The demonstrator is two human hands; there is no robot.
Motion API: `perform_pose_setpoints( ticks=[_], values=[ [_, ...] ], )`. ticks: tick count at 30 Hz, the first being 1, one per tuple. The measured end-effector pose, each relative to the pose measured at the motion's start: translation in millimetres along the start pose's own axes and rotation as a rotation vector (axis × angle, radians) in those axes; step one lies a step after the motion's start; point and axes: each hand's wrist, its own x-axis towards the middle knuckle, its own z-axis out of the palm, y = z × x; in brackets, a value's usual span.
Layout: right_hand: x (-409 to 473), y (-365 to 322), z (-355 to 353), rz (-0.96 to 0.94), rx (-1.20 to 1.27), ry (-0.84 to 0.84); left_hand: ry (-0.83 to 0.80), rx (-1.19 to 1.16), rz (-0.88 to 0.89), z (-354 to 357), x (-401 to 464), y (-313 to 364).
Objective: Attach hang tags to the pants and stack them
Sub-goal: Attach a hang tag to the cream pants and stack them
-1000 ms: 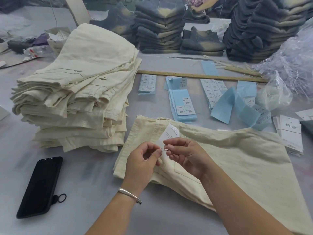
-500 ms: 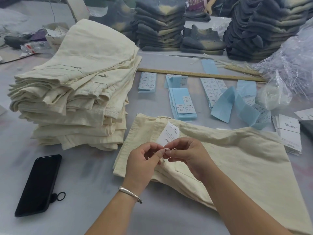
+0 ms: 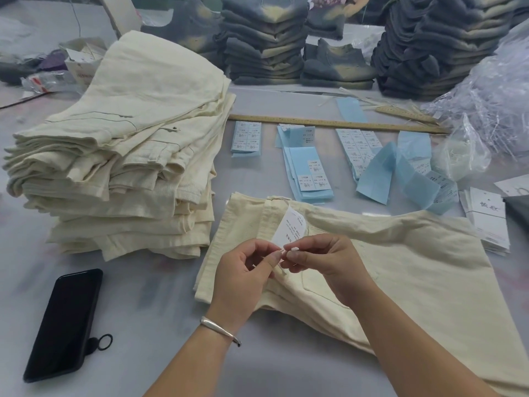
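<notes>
Okay, left to right. Your phone [image 3: 64, 322] lies flat at the near left edge of the table [image 3: 160, 353], well apart from the work. Behind it sits the stack of cream pants [image 3: 123, 156], folded and piled high.

Your left hand [image 3: 243, 276] pinches one end of the white tag string [image 3: 289, 250] between thumb and forefinger, other fingers curled. Your right hand [image 3: 329, 262] pinches the other end the same way. The fingertips of both hands meet just below the hang tag [image 3: 289, 229]. The tag lies tilted on the waistband of the open pair of pants [image 3: 400, 253], which is spread flat in front of you, just right of the stack.

What changed: a second ago your hands were a little lower and a short loop of string showed between them; now the two ends sit nearly touching at your fingertips, and the tag has tipped up slightly. My read is you're closing the string fastener, so the tag is close to attached but not locked yet.

Further right and behind: blue label sheets [image 3: 309, 173] in rows, a wooden ruler [image 3: 337, 124] across the table, a pile of spare tags [image 3: 486, 222] at the right edge, clear plastic bags [image 3: 492, 104] beyond.

Once it's fastened, this pair needs folding and goes on the stack at left.
</notes>
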Motion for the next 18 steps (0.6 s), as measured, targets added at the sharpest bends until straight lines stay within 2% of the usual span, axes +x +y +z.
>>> perform_pose_setpoints(
  ticks=[10,18],
  values=[
    [-1,12,5,-0.063,-0.141,0.099,-0.012,-0.027,-0.013,0,6,-3],
    [-1,14,9,-0.115,-0.064,0.155,-0.02,-0.029,0.001,0,8,-6]
  ],
)
